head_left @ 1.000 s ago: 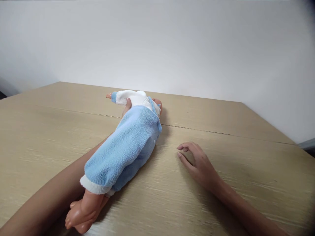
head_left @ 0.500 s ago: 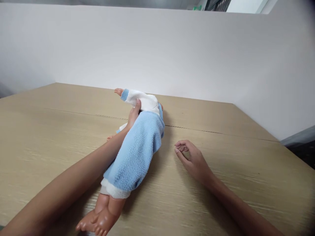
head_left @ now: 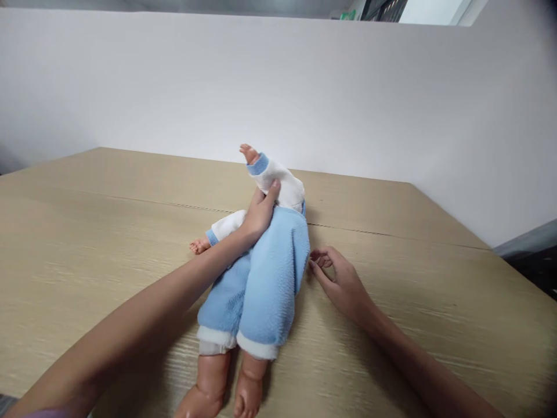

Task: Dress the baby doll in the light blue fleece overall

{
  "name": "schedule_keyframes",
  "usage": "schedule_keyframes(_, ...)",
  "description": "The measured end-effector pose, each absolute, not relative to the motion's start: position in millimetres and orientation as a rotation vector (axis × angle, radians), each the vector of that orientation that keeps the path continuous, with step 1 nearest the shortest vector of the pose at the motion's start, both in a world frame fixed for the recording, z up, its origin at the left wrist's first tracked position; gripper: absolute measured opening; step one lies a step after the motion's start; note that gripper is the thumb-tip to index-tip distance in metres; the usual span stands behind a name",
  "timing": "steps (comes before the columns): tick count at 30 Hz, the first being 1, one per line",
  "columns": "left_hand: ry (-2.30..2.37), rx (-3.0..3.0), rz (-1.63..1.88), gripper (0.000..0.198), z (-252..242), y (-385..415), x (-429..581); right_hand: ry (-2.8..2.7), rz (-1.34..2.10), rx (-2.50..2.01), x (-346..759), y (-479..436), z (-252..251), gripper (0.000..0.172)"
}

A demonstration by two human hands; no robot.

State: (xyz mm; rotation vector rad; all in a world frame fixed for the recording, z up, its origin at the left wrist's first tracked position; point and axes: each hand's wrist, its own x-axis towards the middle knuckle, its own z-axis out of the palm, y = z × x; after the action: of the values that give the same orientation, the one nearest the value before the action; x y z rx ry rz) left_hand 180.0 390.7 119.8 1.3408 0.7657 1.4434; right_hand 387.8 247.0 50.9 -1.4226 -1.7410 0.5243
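A baby doll [head_left: 274, 278] in blue fleece trousers and a white top with blue cuffs lies tilted on the table, its feet toward me. My left hand [head_left: 261, 212] grips its upper body, thumb over the white top, the other fingers mostly hidden. One doll arm points up past my thumb; the other rests to the left of my wrist. The doll's head is out of sight behind its torso. My right hand [head_left: 335, 270] rests on the table just right of the trousers, fingers curled with a gap between thumb and fingertips, nothing visible in it.
The wooden table [head_left: 435, 278] has a seam running across it. A pale wall [head_left: 270, 87] rises behind its far edge. At the right, beyond the table's edge, there is a dark area with a grey strip [head_left: 526, 244].
My left hand has shifted right, turning the doll from its side more toward its back. Both legs and the lower arm now show more. My right hand has hardly moved.
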Motion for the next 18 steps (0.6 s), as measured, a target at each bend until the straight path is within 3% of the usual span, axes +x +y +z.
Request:
schedule_keyframes(6, 0.818, 1.976, 1.319, 0.033, 122, 377, 217, -1.191, 1.037, -1.246, 402, 256, 58, 0.051)
schedule_keyframes(11, 0.882, 2.677, 0.81, 0.04, 125, 357, 236, -0.654, 1.518, -1.032, 429, 268, 77, 0.071)
schedule_keyframes(15, 0.796, 2.77, 0.783, 0.045, 130, 346, 231, -0.307, 1.588, -1.022, 437, 272, 93, 0.064)
schedule_keyframes(18, 0.827, 2.695, 0.97, 0.031, 132, 345, 206, -0.245, 1.586, -0.998, 435, 272, 99, 0.059)
